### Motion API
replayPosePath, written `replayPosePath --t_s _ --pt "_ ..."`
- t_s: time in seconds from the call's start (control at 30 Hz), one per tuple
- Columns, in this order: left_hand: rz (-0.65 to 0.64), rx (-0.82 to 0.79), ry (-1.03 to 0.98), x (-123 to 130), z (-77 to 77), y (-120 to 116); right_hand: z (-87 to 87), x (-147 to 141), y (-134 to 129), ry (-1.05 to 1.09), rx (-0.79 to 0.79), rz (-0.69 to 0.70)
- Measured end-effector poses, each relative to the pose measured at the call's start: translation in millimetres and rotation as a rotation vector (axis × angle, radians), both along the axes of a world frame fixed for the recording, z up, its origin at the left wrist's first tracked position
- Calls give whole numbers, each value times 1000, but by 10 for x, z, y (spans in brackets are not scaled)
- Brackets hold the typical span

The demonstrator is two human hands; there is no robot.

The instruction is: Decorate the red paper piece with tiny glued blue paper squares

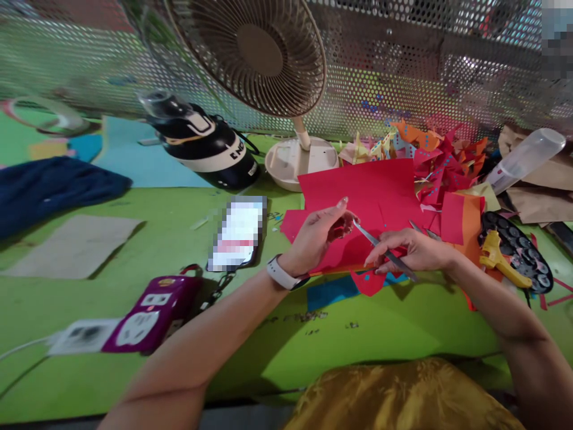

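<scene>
My right hand is closed around a pair of slim metal tweezers, whose pointed end reaches up and left to the fingertips of my left hand. My left hand, with a white band on its wrist, has its fingers curled in and its thumb raised. Whatever lies at its fingertips is too small to make out. Both hands are above a stack of red paper sheets. A small red paper piece and a blue strip stick out at the near edge.
A fan stands behind the paper, beside a black bottle. Cut paper shapes are heaped at the back right. A yellow glue gun rests on a black palette. Left are a phone and a purple power strip.
</scene>
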State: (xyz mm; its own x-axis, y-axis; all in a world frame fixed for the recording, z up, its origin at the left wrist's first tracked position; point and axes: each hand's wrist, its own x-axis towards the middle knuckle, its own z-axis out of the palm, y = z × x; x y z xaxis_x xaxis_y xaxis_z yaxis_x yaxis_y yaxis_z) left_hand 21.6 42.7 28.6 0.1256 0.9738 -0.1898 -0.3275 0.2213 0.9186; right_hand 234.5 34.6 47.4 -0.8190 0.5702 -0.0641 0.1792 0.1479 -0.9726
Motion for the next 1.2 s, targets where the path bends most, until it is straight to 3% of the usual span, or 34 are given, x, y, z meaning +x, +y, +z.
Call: replayPosePath --t_s 0.13,0.33,0.43,0.57,0.73,0.93,1.1,1.2 --pt "-32 8 49 17 -7 -23 11 -22 -3 -43 32 3" --pt "189 -5 15 -105 -66 149 81 -37 -44 36 65 109" --pt "369 84 24 -211 -66 264 117 -21 -43 56 30 20" --pt "444 196 182 -325 -61 340 147 -7 -38 57 -50 -54" --pt "334 332 422 -361 -72 332 94 -10 -22 138 26 -149" --pt "293 295 346 -306 13 255 7 6 39 275 78 -390" --pt "-147 18 191 -165 35 94 15 12 100 246 79 -480" --pt "-261 -76 -36 -72 -4 0 1 11 131 210 86 -506"
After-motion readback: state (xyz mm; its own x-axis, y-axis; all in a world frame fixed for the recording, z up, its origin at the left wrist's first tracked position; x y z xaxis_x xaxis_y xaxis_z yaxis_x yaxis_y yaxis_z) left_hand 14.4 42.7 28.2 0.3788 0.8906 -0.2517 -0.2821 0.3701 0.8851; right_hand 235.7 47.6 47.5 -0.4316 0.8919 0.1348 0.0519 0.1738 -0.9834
